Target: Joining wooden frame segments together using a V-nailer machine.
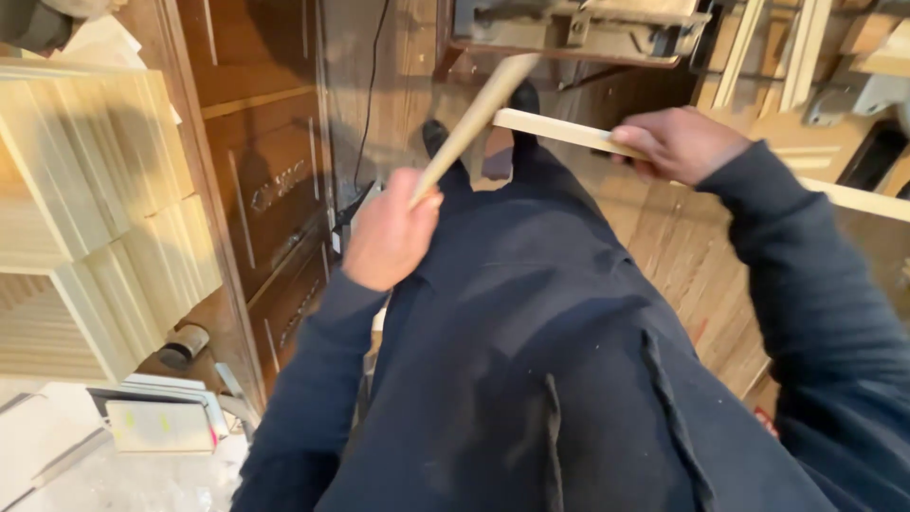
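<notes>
- The left hand is closed around the near end of a wooden strip, which slants up and away to the right, toward the machine.
- The right hand grips a second, longer strip mid-length, apparently for balance; it runs from upper left to lower right.
- Both strips are held above the dark trousers.

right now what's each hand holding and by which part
Left hand grips a pale, narrow wooden strip at its near end. Right hand grips a second pale wooden strip partway along.
</notes>
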